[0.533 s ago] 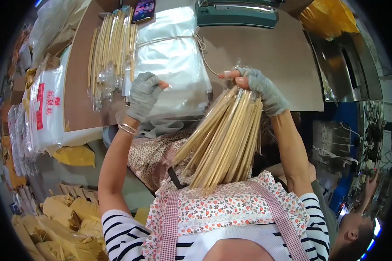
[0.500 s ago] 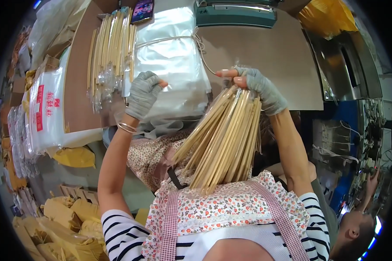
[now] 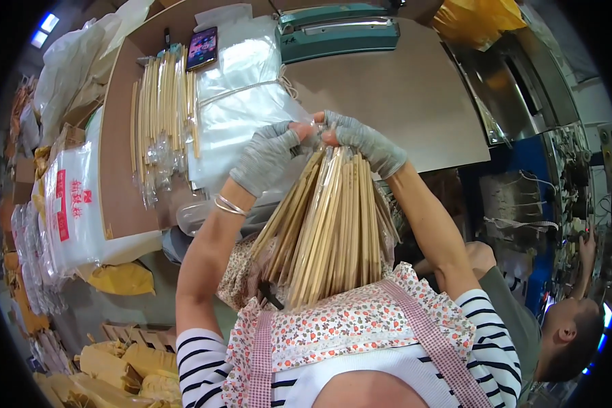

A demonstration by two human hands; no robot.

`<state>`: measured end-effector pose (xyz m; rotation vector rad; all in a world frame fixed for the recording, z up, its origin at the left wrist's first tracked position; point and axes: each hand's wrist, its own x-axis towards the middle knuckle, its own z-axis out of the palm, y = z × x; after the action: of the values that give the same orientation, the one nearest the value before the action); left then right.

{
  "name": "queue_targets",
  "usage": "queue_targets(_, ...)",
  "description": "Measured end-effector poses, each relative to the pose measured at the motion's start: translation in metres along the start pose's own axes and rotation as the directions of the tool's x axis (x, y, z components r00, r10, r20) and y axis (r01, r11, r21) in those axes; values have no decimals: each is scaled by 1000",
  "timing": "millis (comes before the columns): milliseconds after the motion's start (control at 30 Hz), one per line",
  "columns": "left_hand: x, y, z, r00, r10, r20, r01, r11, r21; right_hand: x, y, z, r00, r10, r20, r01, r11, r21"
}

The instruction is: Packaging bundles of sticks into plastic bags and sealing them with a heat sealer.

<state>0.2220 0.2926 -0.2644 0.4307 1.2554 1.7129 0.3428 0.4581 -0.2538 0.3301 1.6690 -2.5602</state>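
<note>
A fanned bunch of pale wooden chopsticks in clear plastic sleeves [image 3: 333,231] hangs down in front of my apron. My right hand [image 3: 368,144], in a grey fingertipless glove, is closed on the gathered plastic at the top of the bunch. My left hand [image 3: 265,158], gloved alike, meets it there, its thumb and fingers pinched on the loose sleeve ends. The exact grip between the fingertips is partly hidden. Behind my left hand lies a stack of clear plastic bags [image 3: 241,81] with a cord across it.
More wrapped chopsticks [image 3: 163,102] lie left of the bag stack, beside a phone [image 3: 202,47]. A green bench sealer [image 3: 340,37] stands at the back of the brown table [image 3: 401,95]. At right are a metal machine [image 3: 503,85] and a person [image 3: 568,326] close by.
My left hand has moved right, from over the bag stack to the top of the bunch, and pinches the plastic there. The bunch and my right hand have shifted slightly left in view.
</note>
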Motion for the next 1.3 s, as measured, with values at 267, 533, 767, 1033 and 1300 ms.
queue_targets(267, 13, -26, 18, 986, 67, -151, -70, 997, -19, 8, 8, -1, 998, -47, -32, 48, 999, 6)
queue_targets(533, -7, 3, -14, 995, -97, 12, 89, 855, -510, 5, 23, -40, 995, -70, -72, 61, 990, -128)
queue_targets(767, 33, -33, -18, 774, 520, -360, -475, 854, 214, -8, 8, -18, 996, -83, -18, 84, 996, 29)
queue_targets(1033, -5, -27, 5, 784, 497, -372, -361, 852, 378, 6, 21, -25, 990, -120, -76, 112, 989, -97)
queue_targets(1300, -96, -69, -6, 972, -227, -65, 147, 799, -583, 21, 21, -37, 989, -125, -75, 117, 987, -107)
